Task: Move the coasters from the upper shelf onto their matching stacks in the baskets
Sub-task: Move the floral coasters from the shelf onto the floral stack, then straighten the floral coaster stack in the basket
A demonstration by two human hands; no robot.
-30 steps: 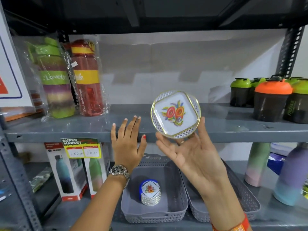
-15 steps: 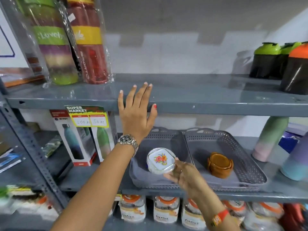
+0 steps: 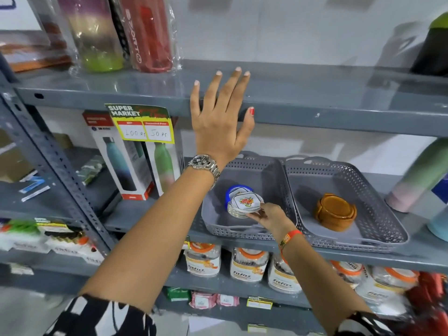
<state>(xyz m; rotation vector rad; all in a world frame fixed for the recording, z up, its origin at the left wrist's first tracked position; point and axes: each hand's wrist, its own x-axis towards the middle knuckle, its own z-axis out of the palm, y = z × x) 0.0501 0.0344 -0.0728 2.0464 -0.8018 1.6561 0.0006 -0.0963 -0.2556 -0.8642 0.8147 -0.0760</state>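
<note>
The white coaster (image 3: 246,202) with the flower print is now just above the stack of same coasters (image 3: 238,210) in the left basket (image 3: 274,180), and it looks to touch the top of the stack, a little tilted. I hold it with my right hand (image 3: 270,218): the fingers (image 3: 257,215) pinch its near edge from below and the side, so the picture side stays up and I can see that it matches. I judge the placing is almost done; what remains is to lay it flat, centred on the pile, and then let go. The pile stands against a blue holder (image 3: 229,192), so if I push too much the stack may slide or lean.

My left hand (image 3: 218,124) rests on the front edge of the upper shelf (image 3: 339,105), fingers spread and straight, holding nothing; I think it is there for balance while I reach down. I see no more coasters on the part of this shelf that is in view.

In the right basket (image 3: 378,187) stands the brown stack (image 3: 335,212), well apart from my hand
</note>
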